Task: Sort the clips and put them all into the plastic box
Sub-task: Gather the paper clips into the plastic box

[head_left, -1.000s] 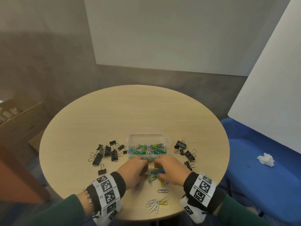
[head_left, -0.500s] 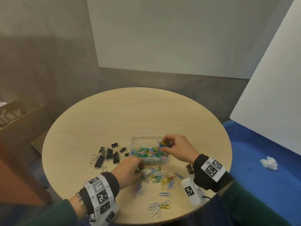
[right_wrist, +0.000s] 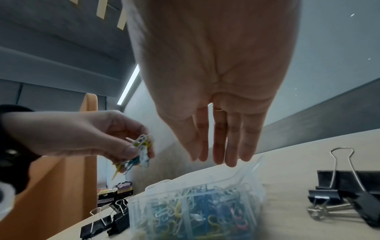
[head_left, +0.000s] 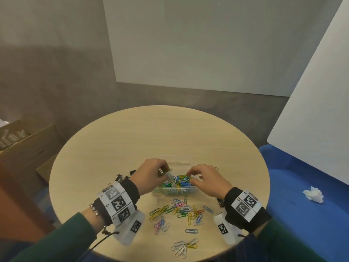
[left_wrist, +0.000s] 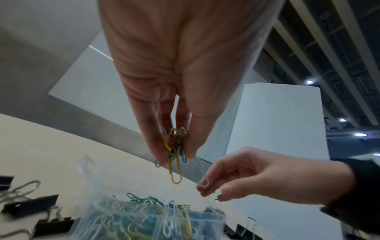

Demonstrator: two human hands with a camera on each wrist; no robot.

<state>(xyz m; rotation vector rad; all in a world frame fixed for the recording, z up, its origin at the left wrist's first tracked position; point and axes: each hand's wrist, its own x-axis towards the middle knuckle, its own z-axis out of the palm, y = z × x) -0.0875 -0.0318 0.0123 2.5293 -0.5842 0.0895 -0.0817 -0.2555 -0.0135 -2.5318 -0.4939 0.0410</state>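
The clear plastic box [head_left: 192, 190] sits on the round table [head_left: 151, 133] and holds many coloured paper clips. My left hand [head_left: 166, 172] hovers over its left end. It pinches a bunch of yellow, blue and white paper clips [left_wrist: 174, 146], which hang from the fingertips. My right hand [head_left: 189, 176] hovers over the right end, fingers pointing down. In the left wrist view it pinches one white paper clip [left_wrist: 204, 181] between thumb and forefinger. Loose coloured paper clips [head_left: 181, 210] lie in front of the box, with a small white pile [head_left: 182, 246] nearer me.
Black binder clips [head_left: 122, 177] lie left of the box, partly hidden by my left hand. More binder clips [right_wrist: 349, 199] lie to its right. A blue seat with a crumpled tissue [head_left: 313, 193] is at the right. A cardboard box [head_left: 22, 140] stands on the left.
My left hand has risen from the table in front of the box with a bunch of paper clips and now hangs over the box. My right hand stays over the box.
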